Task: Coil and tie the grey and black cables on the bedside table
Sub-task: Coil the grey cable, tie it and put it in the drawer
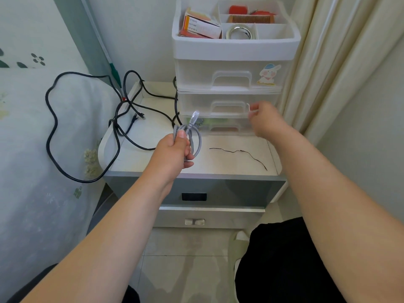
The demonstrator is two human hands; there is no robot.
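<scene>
Both of my hands are up over the bedside table (pixel 218 165). My left hand (pixel 175 152) has its fingers and thumb curled tight round the grey cable (pixel 197 141), which is gathered into a small coil of loops; the loops hang out to the right of my fist, and the clear plug end sticks up above my thumb. My right hand (pixel 265 120) is raised in front of the plastic drawers (pixel 231 84), its thumb and fingers pinching a thin white twist tie (pixel 249 109), one end of which pokes up past my fingertips; the hand is blurred, so I cannot tell more about how the fingers lie. A thin black twist tie (pixel 238 152) lies loose on the table top, between my two hands and nearer to me. The black cable (pixel 87 127) is uncoiled: it sprawls in wide loops over the left part of the table and out across the bed cover (pixel 32 127) beside it, with two of its plug ends resting on the table near the back left corner. On top of the drawers sits a tray holding a box (pixel 202 25), a comb (pixel 251 19) and a roll of tape (pixel 238 32). A cream curtain (pixel 323 62) hangs to the right.
</scene>
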